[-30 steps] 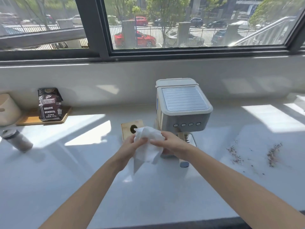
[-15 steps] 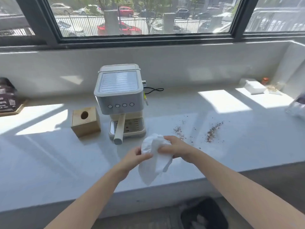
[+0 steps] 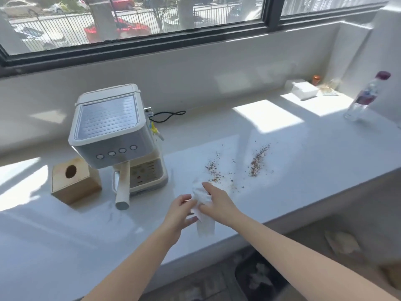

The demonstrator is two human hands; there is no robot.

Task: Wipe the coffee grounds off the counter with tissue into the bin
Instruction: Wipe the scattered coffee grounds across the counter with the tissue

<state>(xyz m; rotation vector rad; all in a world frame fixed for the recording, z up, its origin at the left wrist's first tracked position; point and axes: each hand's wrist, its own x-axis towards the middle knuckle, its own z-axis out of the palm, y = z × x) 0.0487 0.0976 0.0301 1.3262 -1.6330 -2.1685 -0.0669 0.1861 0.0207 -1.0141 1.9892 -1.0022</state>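
Both hands hold a white tissue (image 3: 204, 227) just above the glossy white counter (image 3: 303, 135). The right hand (image 3: 218, 204) curls over the crumpled upper wad, and the left hand (image 3: 179, 213) pinches its near edge between thumb and fingers. A soft, creased tail of paper hangs down below the 2 hands, near the counter's front edge.

The coffee grounds lie just beyond the right hand as 2 slanted streaks of brown, gritty specks: a nearer streak (image 3: 214, 170) almost touching the tissue's top, and a farther streak (image 3: 258, 159) to its right, with loose grains scattered between and around them.

The bin (image 3: 258, 279) sits on the floor below the counter edge, dark and round-cornered, with pale crumpled scraps inside; it is blurred.

To the left stands a boxy coffee machine (image 3: 112, 131) with a ribbed top plate, 4 round buttons and a pale cylindrical handle (image 3: 122, 187) jutting forward. Beside it is a square wooden tissue box (image 3: 73, 183) with an oval hole in its top. A clear plastic bottle (image 3: 366, 96) with a dark cap stands at the far right.
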